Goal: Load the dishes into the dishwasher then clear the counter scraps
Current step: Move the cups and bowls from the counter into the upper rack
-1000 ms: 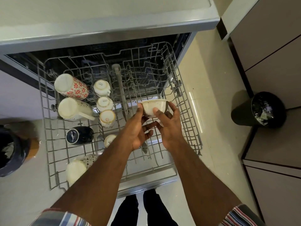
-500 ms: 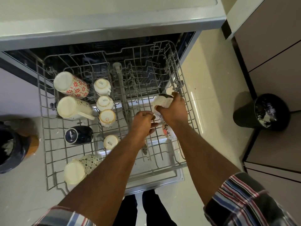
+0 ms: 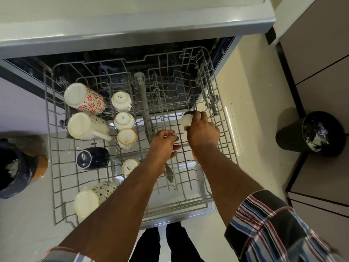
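Head view looks straight down on a grey dishwasher [image 3: 132, 21] whose pulled-out grey wire upper rack [image 3: 222, 148] fills the middle of the frame. At the right, on the pale floor, stands a round black waste bin [image 3: 294, 140] lined with a dark bag and holding scraps. At the left edge sits a dark blue pot [image 3: 13, 167], partly cut off. Down the left side of the rack lie several mugs on their sides: a white mug with red flowers [image 3: 85, 98], a tall cream mug with a handle [image 3: 86, 126], a dark navy mug [image 3: 92, 158] and a cream mug with a black speckled pattern [image 3: 94, 195]. Beside them runs a line of small white cups with gold rims [image 3: 126, 138], bases up. The right hand [image 3: 203, 132], fingers curled, grips a small white bowl [image 3: 186, 120] tilted on its side over the right half of the rack; whether it touches the wires I cannot tell. The left hand [image 3: 164, 145] hovers just beside it over the rack's middle, fingers loosely curled with fingertips pinched together; whether it holds anything I cannot tell. A metal spoon [image 3: 169, 173] lies below the left wrist.
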A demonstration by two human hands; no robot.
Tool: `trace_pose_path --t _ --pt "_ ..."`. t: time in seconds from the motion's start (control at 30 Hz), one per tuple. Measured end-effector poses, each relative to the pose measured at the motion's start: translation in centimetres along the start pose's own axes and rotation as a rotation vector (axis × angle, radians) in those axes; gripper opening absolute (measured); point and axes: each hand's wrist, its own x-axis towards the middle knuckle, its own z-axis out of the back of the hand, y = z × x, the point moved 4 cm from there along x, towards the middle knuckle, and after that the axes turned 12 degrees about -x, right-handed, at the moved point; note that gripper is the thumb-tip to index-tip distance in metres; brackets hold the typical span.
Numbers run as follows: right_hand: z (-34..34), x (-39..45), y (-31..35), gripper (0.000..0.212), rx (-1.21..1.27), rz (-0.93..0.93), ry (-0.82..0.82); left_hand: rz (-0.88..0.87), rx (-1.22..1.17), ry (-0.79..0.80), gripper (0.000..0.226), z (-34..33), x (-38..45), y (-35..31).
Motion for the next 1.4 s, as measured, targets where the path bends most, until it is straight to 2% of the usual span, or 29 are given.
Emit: trace_pose_path --t 0.1,0.23,0.37,0.5,0.63,0.8,1.0,1.2,1.3,1.4 --pt "0.1 0.0 -0.3 0.064 -0.089 0.053 0.019 0.001 0.001 0.009 0.014 0.0 0.1 0.1" --pt "0.9 -1.3 -0.1 0.045 0.022 0.055 -0.149 -0.006 0.006 0.009 0.014 0.0 0.3 0.2" --pt "-0.1 -2.4 0.5 0.031 0.110 0.062 -0.057 -0.039 0.039 0.007 0.015 -0.2 0.4 0.2" --pt "-0.5 -2.1 0.5 0.030 0.166 0.085 -0.051 -0.055 0.063 0.003 0.017 0.1 0.3 0.3" --pt "-0.4 -1.9 1.0 0.040 0.196 0.174 -0.082 -0.123 0.137 0.017 0.018 0.4 0.2 0.2" --pt "-0.2 -2.2 1.1 0.043 0.213 0.159 0.001 -0.302 0.346 0.002 0.021 1.0 -0.2 -0.3" --pt "1.0 -4.5 1.6 0.039 0.162 0.193 -0.023 -0.531 0.598 -0.041 0.031 2.5 -1.3 -1.1" --pt "3.5 -8.1 4.1 0.057 0.025 0.296 -0.027 -0.753 0.869 -0.097 0.049 5.0 -4.6 -3.0" --pt "4.8 -9.9 6.0 0.069 -0.023 0.359 -0.040 -0.744 1.101 -0.166 0.060 6.9 -6.3 -3.6" --pt "5.8 -11.8 8.4 0.071 -0.067 0.409 -0.064 -0.704 1.212 -0.219 0.066 9.7 -7.7 -3.7"
